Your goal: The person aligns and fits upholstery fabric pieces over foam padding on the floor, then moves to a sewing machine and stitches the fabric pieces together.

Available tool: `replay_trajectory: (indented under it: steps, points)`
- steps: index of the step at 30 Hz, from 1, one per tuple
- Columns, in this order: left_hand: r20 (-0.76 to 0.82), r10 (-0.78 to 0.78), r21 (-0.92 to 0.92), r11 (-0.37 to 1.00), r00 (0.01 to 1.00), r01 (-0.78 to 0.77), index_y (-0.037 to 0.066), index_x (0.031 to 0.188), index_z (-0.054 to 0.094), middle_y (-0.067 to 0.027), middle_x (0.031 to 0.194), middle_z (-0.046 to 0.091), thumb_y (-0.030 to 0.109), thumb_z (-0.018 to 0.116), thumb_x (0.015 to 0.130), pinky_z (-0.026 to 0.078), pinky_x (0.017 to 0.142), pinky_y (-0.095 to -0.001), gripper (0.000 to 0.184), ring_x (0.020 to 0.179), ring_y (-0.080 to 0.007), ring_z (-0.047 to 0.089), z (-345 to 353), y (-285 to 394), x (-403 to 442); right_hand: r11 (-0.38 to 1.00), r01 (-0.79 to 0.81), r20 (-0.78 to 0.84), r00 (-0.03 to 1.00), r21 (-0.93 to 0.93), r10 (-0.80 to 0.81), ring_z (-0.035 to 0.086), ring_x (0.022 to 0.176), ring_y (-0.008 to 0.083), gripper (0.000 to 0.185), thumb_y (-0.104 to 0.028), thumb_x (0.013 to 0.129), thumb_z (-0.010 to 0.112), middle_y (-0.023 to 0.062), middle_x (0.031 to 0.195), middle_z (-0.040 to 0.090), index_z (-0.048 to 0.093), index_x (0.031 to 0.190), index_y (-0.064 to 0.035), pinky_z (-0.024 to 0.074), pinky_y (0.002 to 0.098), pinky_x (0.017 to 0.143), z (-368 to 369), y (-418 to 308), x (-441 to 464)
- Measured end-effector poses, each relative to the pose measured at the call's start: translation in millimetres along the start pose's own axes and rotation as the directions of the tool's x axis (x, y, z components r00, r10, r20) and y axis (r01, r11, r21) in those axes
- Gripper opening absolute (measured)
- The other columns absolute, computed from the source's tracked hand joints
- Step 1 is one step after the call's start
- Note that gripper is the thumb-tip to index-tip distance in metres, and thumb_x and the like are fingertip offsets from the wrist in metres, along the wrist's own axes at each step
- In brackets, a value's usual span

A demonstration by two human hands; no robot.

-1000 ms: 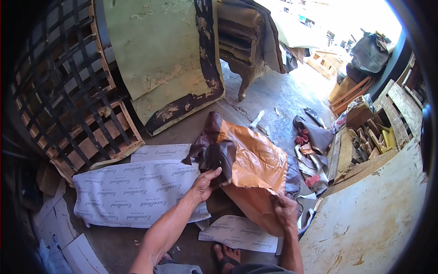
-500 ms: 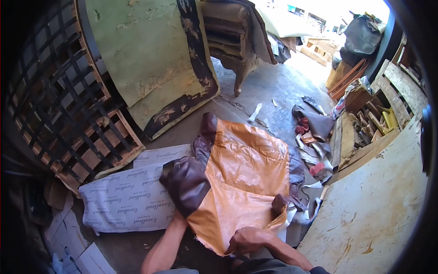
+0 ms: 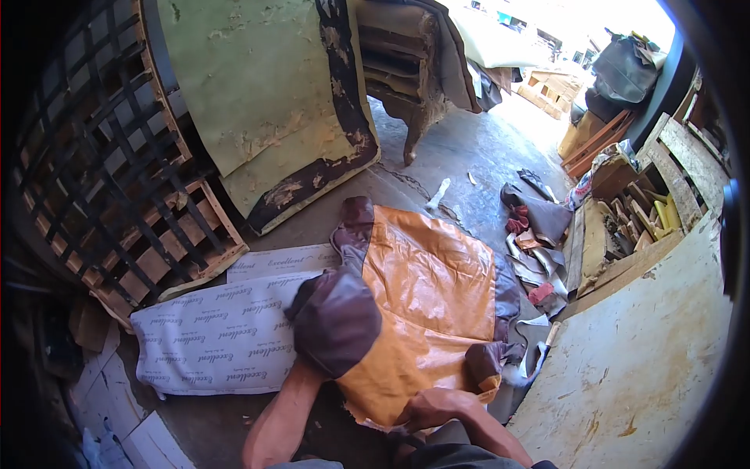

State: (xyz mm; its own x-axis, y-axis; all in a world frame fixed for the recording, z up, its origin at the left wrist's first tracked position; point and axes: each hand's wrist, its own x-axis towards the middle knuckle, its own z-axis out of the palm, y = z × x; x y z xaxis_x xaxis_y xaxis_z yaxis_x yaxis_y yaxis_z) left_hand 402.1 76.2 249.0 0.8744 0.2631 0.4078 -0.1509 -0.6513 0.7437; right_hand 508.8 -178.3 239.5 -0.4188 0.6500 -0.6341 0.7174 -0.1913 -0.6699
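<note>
An orange leather piece (image 3: 430, 273) with dark maroon parts along its sides lies spread over the floor in front of me. At its left, a maroon section (image 3: 336, 320) bulges up over my left hand, whose fingers are hidden beneath it; only the wrist and forearm show. My right hand (image 3: 430, 408) is closed on the near edge of the orange leather, close to my legs. White sheeting printed "Excellent" (image 3: 219, 336) lies to the left, partly under the maroon section.
Webbed wooden frame (image 3: 117, 172) stands at left, beside a worn green panel (image 3: 266, 102). A carved furniture leg (image 3: 414, 137) is behind. Leather scraps (image 3: 539, 219), wood offcuts (image 3: 641, 215) and a pale board (image 3: 625, 352) lie at right.
The leather has been opened out flatter and pulled toward me. My left hand went under the maroon section, which has since shifted slightly right. My right hand moved to the near edge.
</note>
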Motion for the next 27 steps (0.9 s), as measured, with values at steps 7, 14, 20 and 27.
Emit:
replay_trajectory:
  steps: [7, 14, 20, 27]
  points:
    - [0.387, 0.077, -0.362, 0.929, 0.919, 0.074, 0.008, 0.144, 0.050, -0.0135, 0.131, 0.062, 0.030, 0.059, 0.100, 0.041, 0.113, -0.0379, 0.050, 0.123, -0.0249, 0.059, 70.8, 58.3, -27.8, 0.778, 0.318, -0.840, 0.161, 0.541, 0.518, 0.068, 0.092, 0.0157, 0.033, -0.027, 0.105, 0.058, 0.0071, 0.103, 0.071, 0.067, 0.124, -0.0013, 0.0578, 0.0300, 0.077, -17.3, 26.0, -94.5]
    - [0.824, 0.047, -0.422, 0.716, 0.564, 0.556, 0.007, 0.143, 0.051, -0.0136, 0.133, 0.062, 0.032, 0.058, 0.101, 0.042, 0.111, -0.0374, 0.050, 0.122, -0.0240, 0.060, 103.3, 59.0, -103.5, 0.694, 0.178, -0.683, 0.458, 0.698, 0.569, 0.069, 0.093, 0.0222, 0.048, -0.038, 0.100, 0.066, 0.0123, 0.108, 0.072, 0.061, 0.136, -0.0076, 0.0559, 0.0363, 0.079, -15.1, -2.6, -91.8]
    - [0.863, 0.014, -0.380, 0.675, 0.504, 0.633, 0.006, 0.143, 0.052, -0.0136, 0.134, 0.062, 0.034, 0.057, 0.102, 0.043, 0.110, -0.0369, 0.050, 0.121, -0.0232, 0.060, 107.4, 55.9, -120.7, 0.823, -0.412, -0.493, 0.661, 0.392, 0.566, 0.072, 0.094, 0.0296, 0.054, -0.047, 0.091, 0.071, 0.0200, 0.101, 0.074, 0.070, 0.120, -0.0016, 0.0521, 0.0422, 0.084, -26.0, -16.5, -73.5]
    - [0.856, -0.006, -0.383, 0.664, 0.517, 0.642, 0.005, 0.142, 0.054, -0.0137, 0.135, 0.061, 0.037, 0.057, 0.103, 0.044, 0.109, -0.0364, 0.050, 0.120, -0.0223, 0.061, 137.1, 54.4, -117.0, 0.781, -0.034, -0.720, 0.365, 0.623, 0.590, 0.059, 0.071, 0.0108, 0.026, -0.023, 0.093, 0.072, 0.0049, 0.077, 0.069, 0.074, 0.103, 0.0012, 0.0480, 0.0289, 0.067, -16.3, -15.6, -87.8]
